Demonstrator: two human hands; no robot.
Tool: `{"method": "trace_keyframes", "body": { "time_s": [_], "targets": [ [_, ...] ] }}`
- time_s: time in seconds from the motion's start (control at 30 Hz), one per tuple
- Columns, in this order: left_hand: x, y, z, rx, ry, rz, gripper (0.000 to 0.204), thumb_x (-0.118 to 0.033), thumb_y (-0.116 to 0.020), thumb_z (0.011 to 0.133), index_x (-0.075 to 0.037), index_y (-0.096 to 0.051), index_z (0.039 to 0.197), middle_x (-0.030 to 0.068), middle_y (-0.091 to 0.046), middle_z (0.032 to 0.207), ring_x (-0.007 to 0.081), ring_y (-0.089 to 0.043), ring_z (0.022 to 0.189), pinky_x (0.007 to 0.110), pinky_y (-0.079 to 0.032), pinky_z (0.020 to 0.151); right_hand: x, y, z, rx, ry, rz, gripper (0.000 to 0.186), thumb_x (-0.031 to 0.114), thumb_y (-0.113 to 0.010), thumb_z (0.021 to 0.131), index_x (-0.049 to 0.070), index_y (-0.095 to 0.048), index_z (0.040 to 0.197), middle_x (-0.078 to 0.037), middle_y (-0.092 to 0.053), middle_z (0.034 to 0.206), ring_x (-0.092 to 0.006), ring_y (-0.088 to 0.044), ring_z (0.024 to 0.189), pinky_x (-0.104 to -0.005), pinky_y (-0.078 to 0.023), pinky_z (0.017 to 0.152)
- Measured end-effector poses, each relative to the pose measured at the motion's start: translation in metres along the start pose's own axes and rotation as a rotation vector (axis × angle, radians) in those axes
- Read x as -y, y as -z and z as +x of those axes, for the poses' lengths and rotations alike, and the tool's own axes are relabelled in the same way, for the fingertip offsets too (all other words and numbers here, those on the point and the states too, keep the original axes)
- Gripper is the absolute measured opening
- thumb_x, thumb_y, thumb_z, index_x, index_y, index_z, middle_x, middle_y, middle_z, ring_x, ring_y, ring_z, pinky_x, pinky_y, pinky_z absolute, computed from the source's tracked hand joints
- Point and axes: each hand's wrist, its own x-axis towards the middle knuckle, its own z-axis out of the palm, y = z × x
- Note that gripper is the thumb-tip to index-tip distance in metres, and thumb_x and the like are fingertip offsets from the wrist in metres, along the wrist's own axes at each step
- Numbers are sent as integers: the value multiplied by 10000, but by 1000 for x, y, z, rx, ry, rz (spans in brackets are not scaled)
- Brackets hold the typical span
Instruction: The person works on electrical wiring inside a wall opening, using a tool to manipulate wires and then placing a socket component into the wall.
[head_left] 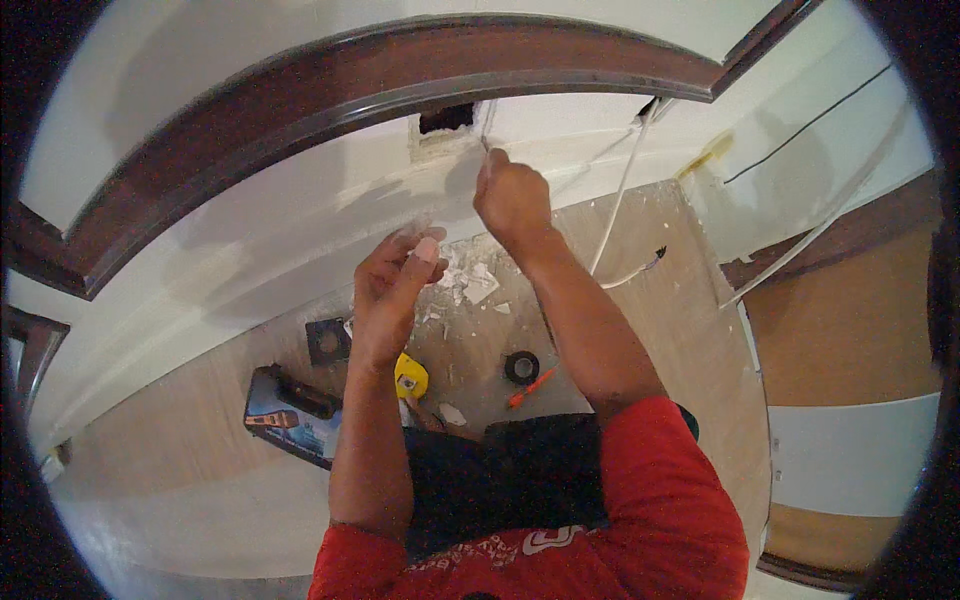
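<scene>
My right hand [514, 200] is closed in a fist around a thin tool [486, 142], its narrow end against the white wall. Just left of that tip, a dark rectangular hole [446, 119] with rough, chipped edges is cut in the wall under the brown trim. My left hand [390, 285] is raised below the hole, apart from the wall, with fingers curled and thumb pressed in. Something pale seems to show at its fingertips, too blurred to name. White plaster chips [478, 283] lie on the floor beneath both hands.
A white cable [622, 200] hangs from a second hole [647, 106] to the right. On the floor lie a yellow tape measure [411, 377], a black tape roll [521, 367], an orange screwdriver [530, 388], a black square piece [327, 341] and a dark tool case [292, 412].
</scene>
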Motion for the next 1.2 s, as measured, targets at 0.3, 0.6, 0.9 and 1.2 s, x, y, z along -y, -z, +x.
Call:
{"method": "trace_keyframes", "body": {
  "time_s": [0.3, 0.6, 0.9, 1.2],
  "targets": [
    [1, -4, 2, 34, -18, -19, 422, -287, -700, 912, 2, -642, 1213, 64, -676, 1079, 137, -612, 898, 286, -497, 829, -11, 29, 28, 224, 40, 275, 238, 170, -552, 899, -41, -655, 937, -283, -663, 825, -436, -651, 785, -506, -506, 723],
    [11, 23, 11, -12, 1, 9, 432, -310, -701, 909, -4, -647, 1208, 52, -685, 1067, 143, -628, 868, 285, -504, 797, -1, -2, 13, -71, 44, 287, 268, 173, -530, 909, -52, -641, 815, -291, -641, 786, -467, -621, 709, -470, -498, 674],
    [8, 16, 6, -38, -34, 11, 473, -326, -647, 931, 24, -608, 1246, 108, -709, 1075, 182, -680, 851, 338, -540, 815, 8, 0, 5, 216, -430, 1225, 250, 209, -517, 989, -3, -648, 967, -92, -582, 595, -148, -558, 468, -310, -425, 441],
    [2, 13, 7, -31, -13, -18, 478, -329, -707, 901, 19, -635, 1221, 67, -681, 1071, 148, -629, 867, 293, -511, 804, -20, -4, -2, -274, 159, 245, 158, 143, -545, 965, 27, -644, 1006, -176, -643, 688, -357, -618, 578, -428, -496, 545]
  ]
}}
